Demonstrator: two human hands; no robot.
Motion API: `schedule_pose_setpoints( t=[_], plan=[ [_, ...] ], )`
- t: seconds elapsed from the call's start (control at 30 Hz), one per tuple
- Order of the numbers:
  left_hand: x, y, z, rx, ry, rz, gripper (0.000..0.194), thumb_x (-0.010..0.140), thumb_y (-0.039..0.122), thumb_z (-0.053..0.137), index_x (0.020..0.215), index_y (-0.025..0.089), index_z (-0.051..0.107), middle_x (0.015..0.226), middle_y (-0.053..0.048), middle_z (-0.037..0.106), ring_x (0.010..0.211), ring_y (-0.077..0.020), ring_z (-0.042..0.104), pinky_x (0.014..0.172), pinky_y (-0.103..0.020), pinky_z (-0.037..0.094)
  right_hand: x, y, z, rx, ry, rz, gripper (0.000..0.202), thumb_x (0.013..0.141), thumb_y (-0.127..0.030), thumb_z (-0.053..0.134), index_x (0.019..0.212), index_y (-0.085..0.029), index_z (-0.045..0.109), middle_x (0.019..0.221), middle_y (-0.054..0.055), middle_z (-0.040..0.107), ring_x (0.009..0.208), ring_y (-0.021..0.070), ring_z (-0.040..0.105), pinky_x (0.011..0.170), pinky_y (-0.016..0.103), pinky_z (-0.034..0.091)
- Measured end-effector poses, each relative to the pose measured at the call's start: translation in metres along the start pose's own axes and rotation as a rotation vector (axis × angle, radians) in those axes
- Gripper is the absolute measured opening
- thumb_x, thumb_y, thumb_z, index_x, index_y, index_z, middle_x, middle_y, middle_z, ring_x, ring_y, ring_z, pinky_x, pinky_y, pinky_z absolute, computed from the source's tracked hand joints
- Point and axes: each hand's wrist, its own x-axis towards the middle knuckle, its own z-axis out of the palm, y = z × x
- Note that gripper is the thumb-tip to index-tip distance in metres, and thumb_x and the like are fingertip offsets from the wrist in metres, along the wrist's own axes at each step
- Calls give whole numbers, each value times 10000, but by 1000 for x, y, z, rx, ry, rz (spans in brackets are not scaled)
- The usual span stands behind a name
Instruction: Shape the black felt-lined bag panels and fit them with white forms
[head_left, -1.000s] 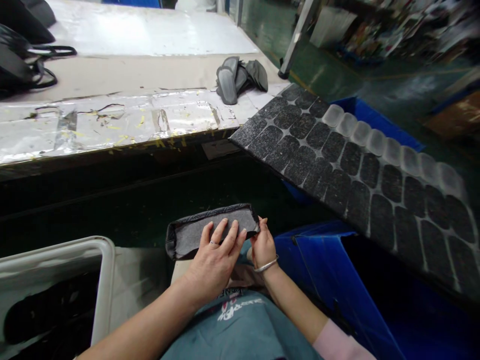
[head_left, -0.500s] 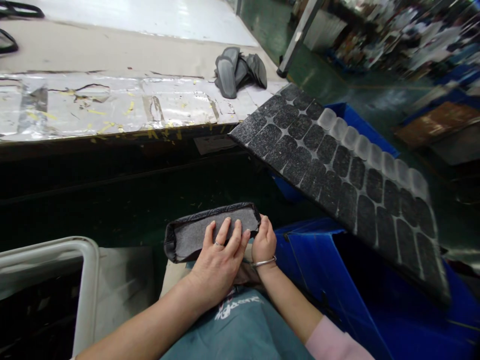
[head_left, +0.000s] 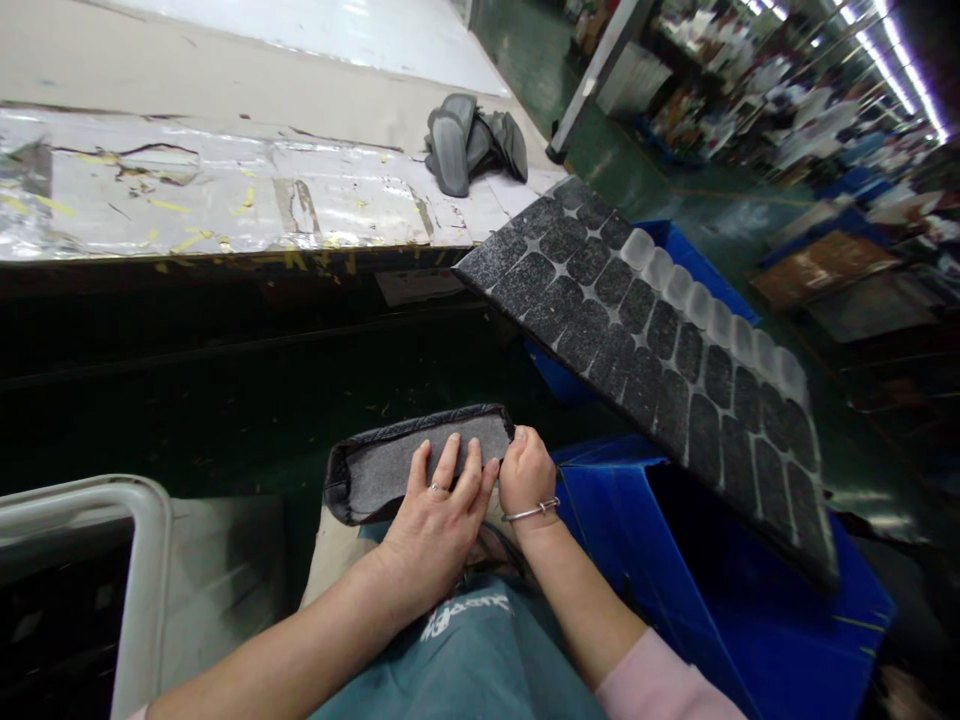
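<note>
A shallow, boat-shaped piece with a grey felt-like inside and a raised dark fabric rim rests over my lap. My left hand lies on its inside, fingers spread and pressing flat, a ring on one finger. At the piece's right end, my right hand is closed on the dark rim, thumb and fingers pinched together. A bracelet circles the right wrist.
Grey curved pads are piled on the worn table. A dark board with a row of pale oval pads slants over a blue bin at right. A grey-rimmed crate stands at left.
My right hand has curled tighter at the rim, its wrist turned slightly. My left hand stays on the piece. The view has shifted a little, moving the board and crate leftward.
</note>
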Motion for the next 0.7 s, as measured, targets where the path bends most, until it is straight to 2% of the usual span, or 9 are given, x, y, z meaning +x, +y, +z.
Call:
schedule_pose_setpoints(
  t=[0.13, 0.23, 0.3, 0.4, 0.47, 0.53, 0.6, 0.7],
  plan=[
    [0, 0, 1, 8, 2, -5, 678, 796, 363, 517, 1410, 123, 358, 1457, -202, 335, 1349, -437, 208, 1066, -649, 111, 11, -5, -4, -15, -47, 43, 241, 857, -353, 434, 765, -185, 581, 793, 163, 634, 846, 300, 622, 779, 430, 437],
    [-1, 1, -1, 10, -4, -7, 726, 771, 372, 537, 1413, 94, 344, 1464, -207, 320, 1355, -438, 189, 1073, -640, 109, 17, 2, -7, 85, -106, 63, 329, 869, -432, 429, 756, -174, 597, 798, 170, 650, 850, 312, 635, 776, 443, 456],
    [-1, 2, -2, 10, -4, -8, 733, 764, 367, 538, 1413, 88, 343, 1472, -201, 309, 1360, -429, 186, 1079, -628, 117, 14, 13, -11, 202, -175, 74, 459, 910, -494, 312, 838, -165, 624, 843, 155, 678, 836, 280, 654, 742, 414, 496],
    [-1, 4, -4, 25, 6, -16, 713, 767, 336, 527, 1411, 90, 347, 1477, -193, 305, 1365, -414, 190, 1085, -614, 123, -3, 31, -17, 416, -298, 93, 573, 939, -532, 173, 1134, -184, 583, 1071, 111, 677, 900, 221, 665, 716, 363, 550],
    [-1, 5, -4, 36, 5, -18, 695, 781, 331, 509, 1412, 90, 345, 1478, -191, 305, 1367, -411, 191, 1085, -612, 122, -18, 40, -17, 644, -394, 122, 519, 931, -540, 274, 1306, -238, 469, 1288, 76, 570, 1070, 207, 608, 808, 358, 549],
    [-1, 6, -5, 44, -5, -15, 681, 796, 339, 492, 1413, 90, 343, 1480, -190, 302, 1367, -412, 189, 1087, -610, 118, -29, 44, -14, 857, -464, 172, 535, 900, -519, 420, 1374, -274, 389, 1415, 56, 445, 1210, 214, 509, 907, 369, 512],
    [-1, 6, -6, 52, -14, -13, 679, 799, 339, 491, 1413, 91, 341, 1483, -188, 295, 1370, -412, 182, 1089, -608, 112, -34, 44, -9, 961, -479, 222, 570, 874, -493, 495, 1387, -276, 372, 1451, 57, 391, 1259, 227, 457, 946, 383, 487],
    [-2, 6, -7, 61, -25, -12, 704, 787, 346, 509, 1419, 93, 327, 1488, -187, 285, 1373, -411, 171, 1092, -610, 103, -35, 40, -3, 1028, -492, 271, 569, 880, -479, 486, 1400, -294, 347, 1439, 51, 407, 1265, 232, 447, 933, 406, 493]
  ],
)
